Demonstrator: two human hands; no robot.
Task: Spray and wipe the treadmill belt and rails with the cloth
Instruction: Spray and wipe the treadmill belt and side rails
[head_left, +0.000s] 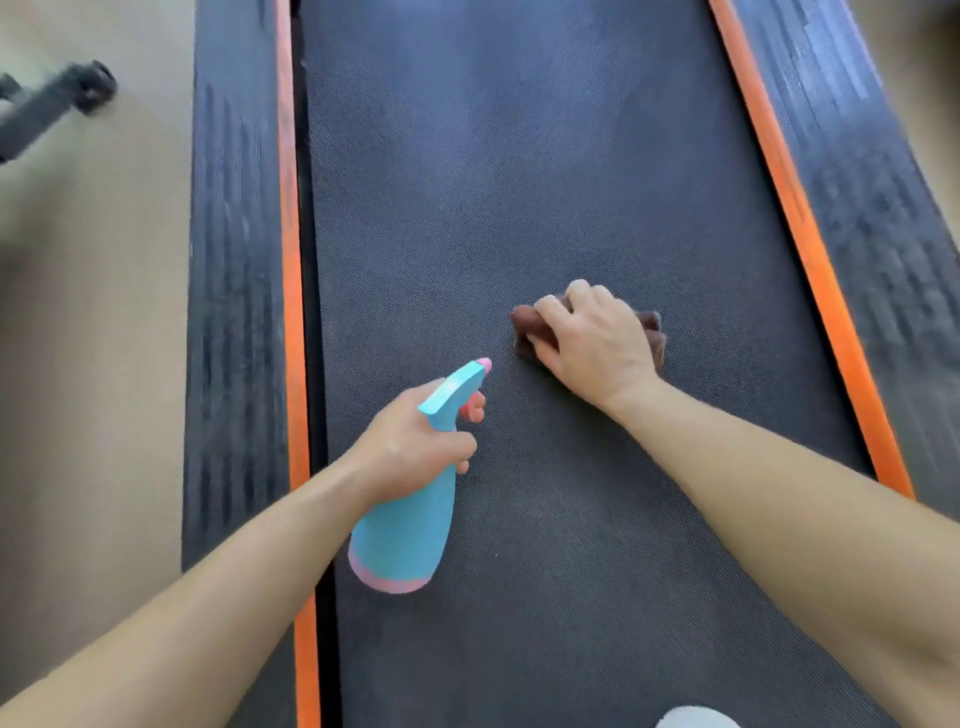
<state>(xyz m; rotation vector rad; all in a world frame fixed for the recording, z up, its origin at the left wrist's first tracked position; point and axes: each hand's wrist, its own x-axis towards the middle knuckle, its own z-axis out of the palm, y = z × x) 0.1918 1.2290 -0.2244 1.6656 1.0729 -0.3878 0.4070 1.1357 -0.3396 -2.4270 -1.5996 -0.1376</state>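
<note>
- Brown bunched cloth (652, 325) lies under the right hand (597, 343), whose fingers curl over it and press it flat onto the dark textured treadmill belt (519, 156); cloth edges show on both sides of the hand.
- Cloth sits right of the belt's centre, well apart from the right grey ribbed rail with orange inner stripe (852, 218).
- Left hand (415, 447) is wrapped around the neck of a turquoise plastic spray bottle with pink trim (405, 525), a finger on the trigger.
- Bottle's long axis runs diagonally, its pink nozzle aimed up-right toward the cloth, base toward the person.
- Left grey rail (234, 260) is beside the beige floor (93, 312).
</note>
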